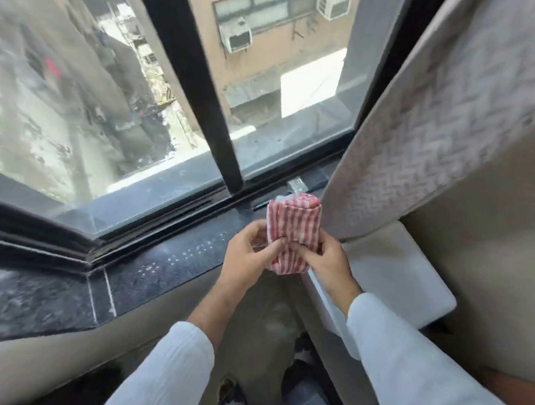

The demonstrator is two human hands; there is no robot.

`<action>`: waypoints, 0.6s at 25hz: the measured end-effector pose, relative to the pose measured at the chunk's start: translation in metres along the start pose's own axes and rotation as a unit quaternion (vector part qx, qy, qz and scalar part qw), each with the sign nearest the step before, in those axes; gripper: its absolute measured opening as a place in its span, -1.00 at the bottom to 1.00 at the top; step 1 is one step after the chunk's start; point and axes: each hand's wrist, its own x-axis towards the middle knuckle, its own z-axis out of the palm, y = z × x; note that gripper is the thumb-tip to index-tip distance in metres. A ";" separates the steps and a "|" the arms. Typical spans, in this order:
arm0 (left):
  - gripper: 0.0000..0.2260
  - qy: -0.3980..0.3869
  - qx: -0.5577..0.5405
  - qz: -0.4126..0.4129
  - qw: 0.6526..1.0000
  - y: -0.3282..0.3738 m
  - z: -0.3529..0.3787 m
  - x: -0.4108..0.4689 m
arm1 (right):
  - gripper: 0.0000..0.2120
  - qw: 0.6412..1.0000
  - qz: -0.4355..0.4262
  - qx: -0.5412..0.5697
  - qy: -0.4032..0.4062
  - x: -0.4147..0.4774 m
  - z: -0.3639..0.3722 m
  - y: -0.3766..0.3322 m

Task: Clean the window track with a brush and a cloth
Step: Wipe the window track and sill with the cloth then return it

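Red-and-white striped cloth [291, 232], folded into a narrow thick pad, held in both hands above the dark stone sill [168, 259], just inside the window track [165, 219]. Not touching sill or track as far as I can tell.

Left hand [250, 254] wraps the pad's left edge, fingers closed on it, thumb across the front. Right hand [325, 257] does the same on the right edge, fingers pinching the lower half. Both grips sit low on the pad, so the upper end stands free.

My read on why: two-handed pinch at the base keeps the folds from springing open and leaves a firm leading edge narrow enough to push into the track groove. Looks like folding or squaring-up, not wiping yet.

Orientation: long axis runs away from me, near end at the hands, far end pointing toward the glass and the black mullion [204, 89]. Stripes run along that same axis. The far end is rolled over and tilts slightly right, toward the curtain [437, 118].

Track runs left-right across the view, so the pad is roughly crosswise to it. I'd expect a turn or a tip-down before it goes in.

No brush in view.
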 end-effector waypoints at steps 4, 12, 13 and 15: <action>-0.80 0.146 0.032 -0.018 0.989 -0.016 -0.062 -0.016 | -0.68 0.976 -0.063 -0.192 -0.084 0.017 0.050 0.008; -0.48 0.276 0.277 0.066 0.918 -0.017 -0.144 0.030 | 0.08 0.656 -0.201 -0.718 -0.120 0.056 0.049 0.067; -0.55 0.265 0.316 0.104 0.905 -0.017 -0.136 0.039 | 0.09 0.655 -0.203 -0.718 -0.118 0.057 0.049 0.069; -0.71 0.221 0.381 0.164 0.883 -0.016 -0.114 0.061 | 0.11 0.656 -0.210 -0.716 -0.115 0.059 0.048 0.070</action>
